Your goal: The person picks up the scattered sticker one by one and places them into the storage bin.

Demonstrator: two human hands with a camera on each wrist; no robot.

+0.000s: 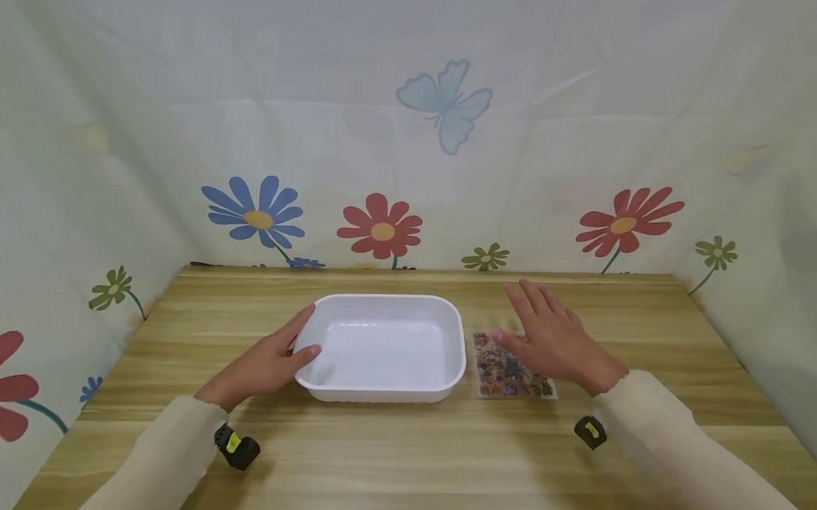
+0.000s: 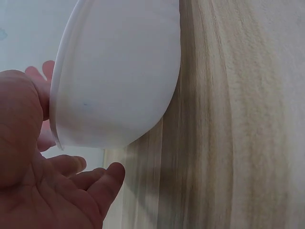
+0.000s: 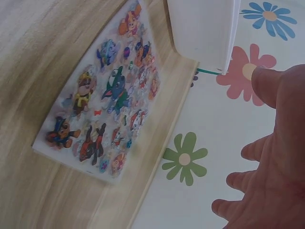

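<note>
On the wood-grain table [image 1: 392, 464], near the back edge: a white plastic tub [image 1: 388, 395] with rounded corners. Touching the tub's left rim with the left hand [image 1: 265, 364], with loose fingers and the thumb over the rim. Just beside the tub, toward the table's right edge: a flat, four-sided, shiny sticker sheet [image 1: 500, 381] with colourful cartoons. Holding nothing with the right hand [image 1: 555, 343], spread above the sheet.

No readable text, labels, brands, numbers

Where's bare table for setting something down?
Bare table: in front of the white tray, between the sleeves; also between the right hand and the right edge. Crowded: the tray's left end, held by the left hand, and the sticker sheet below the right hand.
</note>
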